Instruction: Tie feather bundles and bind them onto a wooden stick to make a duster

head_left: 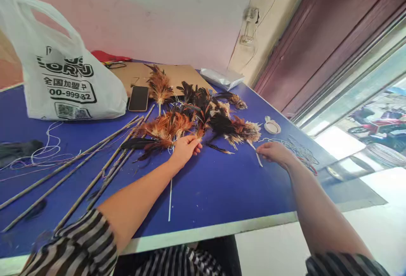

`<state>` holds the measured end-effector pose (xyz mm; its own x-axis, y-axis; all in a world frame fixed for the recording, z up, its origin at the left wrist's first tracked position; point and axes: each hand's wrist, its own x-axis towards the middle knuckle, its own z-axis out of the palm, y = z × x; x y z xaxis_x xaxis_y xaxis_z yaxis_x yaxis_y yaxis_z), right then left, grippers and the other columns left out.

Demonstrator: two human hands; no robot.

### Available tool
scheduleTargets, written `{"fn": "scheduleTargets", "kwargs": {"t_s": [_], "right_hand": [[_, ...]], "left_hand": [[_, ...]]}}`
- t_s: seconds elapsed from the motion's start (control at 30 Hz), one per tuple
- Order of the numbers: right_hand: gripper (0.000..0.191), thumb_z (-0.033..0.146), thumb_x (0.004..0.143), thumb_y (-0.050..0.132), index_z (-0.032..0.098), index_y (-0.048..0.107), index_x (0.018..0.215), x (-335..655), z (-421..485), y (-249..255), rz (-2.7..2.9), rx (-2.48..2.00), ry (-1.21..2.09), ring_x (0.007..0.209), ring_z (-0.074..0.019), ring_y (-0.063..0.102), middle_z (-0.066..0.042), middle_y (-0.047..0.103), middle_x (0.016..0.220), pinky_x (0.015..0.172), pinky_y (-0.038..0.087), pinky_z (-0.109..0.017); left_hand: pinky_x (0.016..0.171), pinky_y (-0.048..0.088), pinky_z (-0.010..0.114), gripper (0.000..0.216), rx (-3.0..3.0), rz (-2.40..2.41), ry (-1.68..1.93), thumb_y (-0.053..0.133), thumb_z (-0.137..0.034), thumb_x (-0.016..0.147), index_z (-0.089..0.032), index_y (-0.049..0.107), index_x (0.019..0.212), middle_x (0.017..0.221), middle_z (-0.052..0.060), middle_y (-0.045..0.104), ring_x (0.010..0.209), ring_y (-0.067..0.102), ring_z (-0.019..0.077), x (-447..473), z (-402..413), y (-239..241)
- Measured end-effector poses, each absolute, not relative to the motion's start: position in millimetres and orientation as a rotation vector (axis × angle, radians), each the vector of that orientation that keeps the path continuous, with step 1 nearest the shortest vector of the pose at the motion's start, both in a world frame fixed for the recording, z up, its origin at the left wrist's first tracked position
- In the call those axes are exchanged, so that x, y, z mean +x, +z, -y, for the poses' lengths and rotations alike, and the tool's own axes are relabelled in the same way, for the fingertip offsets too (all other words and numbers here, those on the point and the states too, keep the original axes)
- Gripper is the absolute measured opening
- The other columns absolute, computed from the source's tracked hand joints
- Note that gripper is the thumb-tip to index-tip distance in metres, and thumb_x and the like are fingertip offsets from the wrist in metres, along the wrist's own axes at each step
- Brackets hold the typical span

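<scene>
My left hand [185, 151] is closed in a pinch on the base of a dark and reddish-brown feather [202, 119] standing up from its fingers. Further right, my right hand [275, 154] pinches a thin white strip [254, 147], whose far end meets a bundle of feathers [249, 131] with pale, fluffy ends. Between the hands and behind them lie loose black and brown feathers [222, 124]. Orange-brown feathers [165, 127] spread out just left of my left hand. A white stick [170, 202] lies on the table beneath my left forearm.
Several long thin sticks [95, 142] cover the left of the blue table [222, 191]. Behind them stand a white plastic bag [72, 73] and a phone [138, 98]. A roll of tape [272, 126] and tangled cords [301, 153] lie at right. Cardboard [187, 75] lies at the back.
</scene>
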<state>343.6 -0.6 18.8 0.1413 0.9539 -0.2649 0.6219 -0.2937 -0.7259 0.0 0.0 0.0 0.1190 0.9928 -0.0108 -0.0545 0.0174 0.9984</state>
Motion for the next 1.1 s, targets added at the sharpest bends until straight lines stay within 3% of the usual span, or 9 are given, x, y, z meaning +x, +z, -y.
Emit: {"fn": "scheduleTargets", "kwargs": {"t_s": [0.3, 0.67, 0.83, 1.1], "right_hand": [[0.021, 0.025, 0.056, 0.073, 0.013, 0.059, 0.064, 337, 7, 21, 1.207, -1.835, 1.247, 0.039, -0.0047, 0.039, 0.003, 0.049, 0.047, 0.035, 0.029, -0.016], [0.022, 0.008, 0.060, 0.069, 0.015, 0.057, 0.077, 330, 9, 25, 1.114, -1.746, 1.292, 0.056, -0.0107, 0.059, -0.002, 0.061, 0.060, 0.052, 0.050, -0.019], [0.022, 0.008, 0.063, 0.068, 0.012, 0.061, 0.083, 329, 12, 25, 1.134, -1.727, 1.272, 0.061, -0.0124, 0.062, -0.006, 0.065, 0.067, 0.053, 0.052, -0.019], [0.022, 0.010, 0.063, 0.068, 0.014, 0.063, 0.083, 330, 11, 24, 1.099, -1.775, 1.205, 0.059, -0.0112, 0.060, -0.003, 0.063, 0.066, 0.048, 0.050, -0.018]], "left_hand": [[0.041, 0.038, 0.016, 0.022, 1.211, -1.052, 1.169, 0.056, -0.030, 0.072, -0.012, 0.059, 0.061, 0.056, 0.001, 0.058, 0.046, 0.049, 0.0061, 0, 1, 0], [0.041, 0.038, 0.016, 0.020, 1.180, -1.040, 1.180, 0.057, -0.028, 0.071, -0.011, 0.059, 0.062, 0.058, 0.002, 0.059, 0.046, 0.050, 0.0058, 1, 3, 4], [0.042, 0.039, 0.017, 0.020, 1.181, -1.043, 1.188, 0.058, -0.030, 0.071, -0.012, 0.060, 0.062, 0.058, 0.001, 0.060, 0.046, 0.051, 0.0062, 0, 1, 1], [0.043, 0.039, 0.017, 0.021, 1.188, -1.037, 1.177, 0.060, -0.032, 0.070, -0.012, 0.059, 0.062, 0.056, 0.001, 0.059, 0.047, 0.051, 0.0066, 0, 1, 1]]}}
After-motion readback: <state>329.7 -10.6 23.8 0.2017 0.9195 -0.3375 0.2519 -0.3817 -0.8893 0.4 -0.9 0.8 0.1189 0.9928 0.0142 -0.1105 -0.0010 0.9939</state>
